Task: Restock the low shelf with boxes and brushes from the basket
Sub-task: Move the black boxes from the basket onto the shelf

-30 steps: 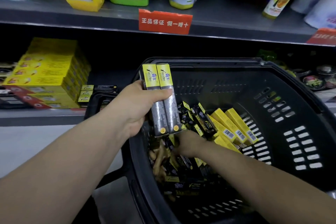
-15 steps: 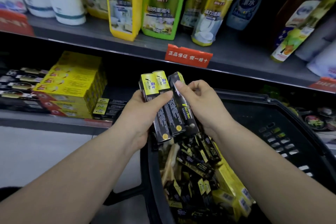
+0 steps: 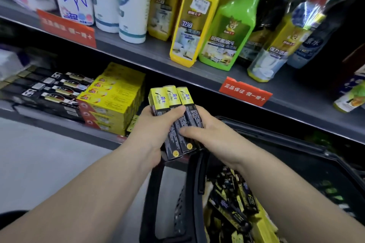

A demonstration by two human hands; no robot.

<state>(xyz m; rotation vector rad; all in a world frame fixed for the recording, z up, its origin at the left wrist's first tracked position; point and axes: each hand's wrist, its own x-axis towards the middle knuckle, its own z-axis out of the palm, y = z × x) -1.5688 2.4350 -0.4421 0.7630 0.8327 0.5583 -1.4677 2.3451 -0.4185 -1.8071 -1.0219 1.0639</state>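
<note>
We are gripping three black-and-yellow boxes [image 3: 171,97] side by side in both hands. Our left hand [image 3: 152,128] is wrapping them from the left, thumb lying across their fronts. Our right hand [image 3: 207,132] is clasping their right side. The boxes are standing tilted above the basket [image 3: 276,143] rim, in front of the low shelf [image 3: 49,122], near the stacked yellow cartons [image 3: 116,94].

The three slim boxes [image 3: 174,124] are black with yellow upper ends and a yellow dot low down. The basket [image 3: 286,145] is black. At the front edge of the grey low shelf [image 3: 25,111], stacked cartons [image 3: 116,94] are yellow with red ends.
</note>
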